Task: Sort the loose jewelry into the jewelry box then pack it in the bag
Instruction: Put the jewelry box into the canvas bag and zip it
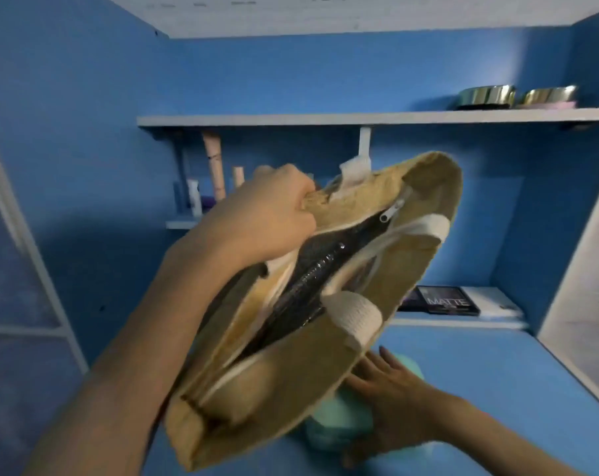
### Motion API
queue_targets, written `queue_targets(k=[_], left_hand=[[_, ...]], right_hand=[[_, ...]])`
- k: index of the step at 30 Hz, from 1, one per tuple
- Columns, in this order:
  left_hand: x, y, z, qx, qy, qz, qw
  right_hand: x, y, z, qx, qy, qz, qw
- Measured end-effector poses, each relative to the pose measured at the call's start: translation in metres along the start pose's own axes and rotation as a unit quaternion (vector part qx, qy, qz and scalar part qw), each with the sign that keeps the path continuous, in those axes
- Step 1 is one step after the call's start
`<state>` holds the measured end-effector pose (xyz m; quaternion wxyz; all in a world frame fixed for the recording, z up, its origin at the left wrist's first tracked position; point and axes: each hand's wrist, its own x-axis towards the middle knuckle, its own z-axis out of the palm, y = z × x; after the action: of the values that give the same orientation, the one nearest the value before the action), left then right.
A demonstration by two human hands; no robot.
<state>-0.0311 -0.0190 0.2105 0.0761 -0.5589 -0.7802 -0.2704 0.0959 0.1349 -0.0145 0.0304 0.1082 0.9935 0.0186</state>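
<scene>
Since the mint jewelry box (339,427) sits on the blue table (480,372), half hidden behind the lower corner of the jute bag (291,389), start there. Your right hand (391,396) lies over the box with fingers stretched across its top. Blur and the bag hide the thumb, so I cannot tell whether the box is truly gripped. Take a firm hold on both sides before lifting, and keep the lid level so nothing sorted spills.

Above it the bag is tilted, mouth facing you, with something dark and shiny showing inside. The white handles (353,317) flop across the opening, so steer the box past them.

Further up, your left hand (267,214) clutches the far rim in a tight fist, forearm raised and wrist bent. Pull that rim away to widen the gap. Behind, a palette (442,300) rests on the low shelf.
</scene>
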Motion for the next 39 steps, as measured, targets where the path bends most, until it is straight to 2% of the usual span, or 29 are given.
queue_targets(k=[2,7,10,14,18,19,20,21,23,24,25,26,27,28,29,30,32,34,36,39], left_hand=[[0.008,-0.002,0.008,0.035,-0.026,0.008,0.999],[0.019,-0.001,0.021,0.064,-0.052,0.045,0.996],[0.023,-0.003,0.03,0.079,-0.064,0.059,0.993],[0.024,-0.005,0.047,0.098,-0.086,0.064,0.989],[0.022,-0.004,0.06,0.092,-0.097,0.074,0.988],[0.022,-0.003,0.061,0.091,-0.1,0.072,0.988],[0.021,-0.004,0.062,0.09,-0.104,0.069,0.988],[0.022,-0.004,0.062,0.091,-0.108,0.067,0.988],[0.023,-0.004,0.062,0.092,-0.119,0.063,0.987],[0.023,-0.004,0.062,0.087,-0.126,0.062,0.986],[0.024,-0.003,0.062,0.085,-0.134,0.063,0.985],[0.024,-0.002,0.063,0.088,-0.14,0.067,0.984],[0.023,-0.001,0.063,0.095,-0.144,0.071,0.982],[0.023,-0.001,0.063,0.106,-0.146,0.072,0.981],[0.023,-0.002,0.061,0.117,-0.144,0.071,0.98],[0.022,-0.004,0.057,0.124,-0.133,0.068,0.981],[0.024,-0.009,0.045,0.128,-0.085,0.068,0.986],[0.025,-0.012,0.032,0.123,-0.029,0.074,0.989],[0.025,-0.012,0.028,0.115,-0.001,0.086,0.99],[0.019,-0.007,0.034,0.11,-0.021,0.104,0.988]], right_hand=[[-0.002,-0.006,-0.008,-0.025,-0.036,0.011,0.999],[-0.017,0.003,-0.007,-0.051,-0.027,0.093,0.994],[-0.037,0.028,-0.005,-0.032,-0.06,0.211,0.975],[-0.061,0.064,-0.005,-0.013,-0.051,0.339,0.939],[-0.071,0.081,-0.006,0.031,-0.083,0.396,0.914],[-0.071,0.081,-0.012,0.07,-0.054,0.406,0.91],[-0.071,0.08,-0.021,0.114,0.035,0.407,0.906],[-0.072,0.078,-0.032,0.144,0.186,0.394,0.888],[-0.071,0.057,-0.064,0.162,0.518,0.265,0.797],[-0.067,0.038,-0.083,0.162,0.579,0.173,0.78],[-0.059,0.017,-0.098,0.163,0.56,0.075,0.809],[-0.047,-0.003,-0.111,0.166,0.471,-0.015,0.866],[-0.028,-0.017,-0.115,0.164,0.343,-0.068,0.922],[-0.009,-0.026,-0.115,0.143,0.208,-0.076,0.965],[0.012,-0.028,-0.109,0.101,0.082,-0.053,0.99],[0.027,-0.027,-0.095,0.069,-0.034,-0.011,0.997],[0.04,-0.027,-0.062,0.069,-0.217,0.074,0.971],[0.033,-0.034,-0.038,0.12,-0.259,0.139,0.948],[0.023,-0.047,-0.033,0.094,-0.267,0.095,0.954],[0.03,-0.051,-0.05,0.03,-0.189,0.013,0.981]])
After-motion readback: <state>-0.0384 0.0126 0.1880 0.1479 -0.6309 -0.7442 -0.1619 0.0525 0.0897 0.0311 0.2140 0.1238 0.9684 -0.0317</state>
